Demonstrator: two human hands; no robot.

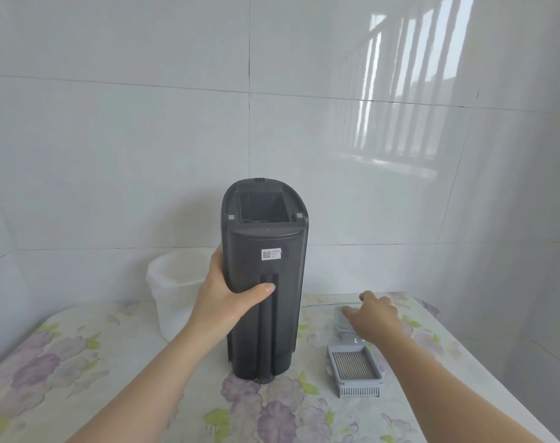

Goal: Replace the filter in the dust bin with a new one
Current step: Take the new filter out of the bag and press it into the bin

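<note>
Gripping: left hand [222, 300] wraps upright dust bin [265, 279] on table [80, 362]
Right hand [373, 314]: fingers loosely spread, holding nothing, over bagged filter [344, 327]
Gray filter [355, 367]: nearer, beside bin

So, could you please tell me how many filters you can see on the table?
2: a bare grey filter lies right of the dust bin; a bagged one, seemingly a filter, sits behind it under the right hand. More may be hidden.

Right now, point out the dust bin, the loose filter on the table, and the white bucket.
dust bin [265, 302]: head view, front wall below the label.
filter [355, 366]: head view, pleated middle.
white bucket [173, 298]: head view, side wall left of the bin.
</note>
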